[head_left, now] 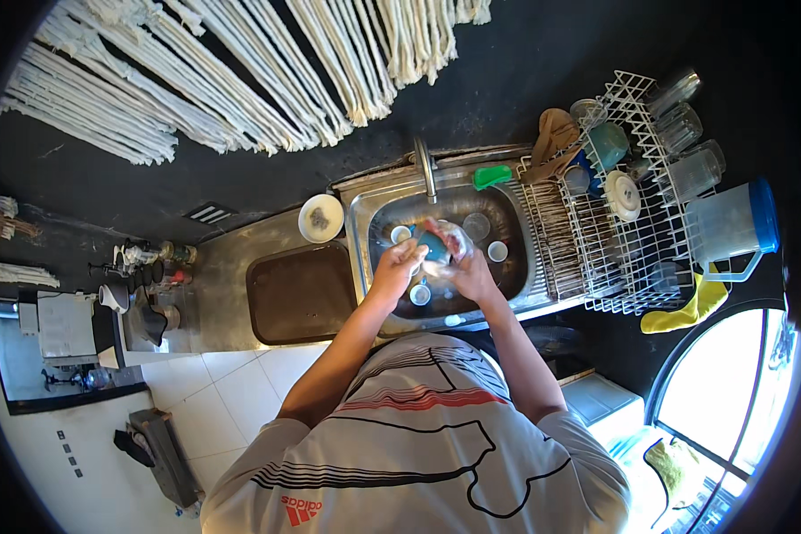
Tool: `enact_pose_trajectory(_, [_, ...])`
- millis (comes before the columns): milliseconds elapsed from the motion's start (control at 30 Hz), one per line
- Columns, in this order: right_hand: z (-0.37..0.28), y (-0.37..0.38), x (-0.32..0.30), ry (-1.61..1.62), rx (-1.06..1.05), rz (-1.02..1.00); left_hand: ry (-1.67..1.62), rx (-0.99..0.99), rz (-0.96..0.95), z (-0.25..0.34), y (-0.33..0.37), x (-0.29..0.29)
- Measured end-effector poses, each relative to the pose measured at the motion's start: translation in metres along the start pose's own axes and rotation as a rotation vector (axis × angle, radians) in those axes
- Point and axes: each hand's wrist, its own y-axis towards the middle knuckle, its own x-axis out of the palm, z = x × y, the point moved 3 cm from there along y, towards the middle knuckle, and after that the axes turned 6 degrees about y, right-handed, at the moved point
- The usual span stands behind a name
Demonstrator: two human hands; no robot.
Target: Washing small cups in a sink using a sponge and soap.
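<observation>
Over the metal sink [532,267], my left hand [402,264] is closed round a blue-teal cup [433,246]. My right hand [468,271] presses against the cup's other side, its fingers wrapped round a sudsy, reddish-and-white scrubber [452,238] whose exact kind is blurred. Small white cups lie around the hands in the basin: one [400,234] beyond the left hand, another [497,252] right of the right hand, and a third [420,294] nearer my body. A clear glass [477,226] sits toward the back of the basin.
A faucet [427,173] rises behind the sink, beside a green plastic item [491,176]. To the right stands a white wire dish rack [632,267] with glasses, bowls and a blue-lidded pitcher [730,222]. Left are a white bowl [320,219] and a brown tray [301,292].
</observation>
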Motion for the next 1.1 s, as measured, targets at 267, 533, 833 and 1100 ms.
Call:
enact_pose_trajectory(267, [0.032,0.005,-0.024,0.049,0.002,0.203,-0.037,0.051,0.034,0.0,0.01,0.03])
enact_pose_trajectory(533, [0.046,-0.004,-0.057,1.01,0.899,0.033,0.204,0.279,0.067,0.012,0.001,0.073])
enact_pose_trajectory(833, [0.105,-0.003,-0.074,0.306,0.366,0.309,0.624,0.295,0.045,0.016,0.027,0.092])
enact_pose_trajectory(1100, [-0.035,0.02,-0.055,-0.238,0.03,0.111,0.499,0.276,-0.045,0.053,0.002,0.058])
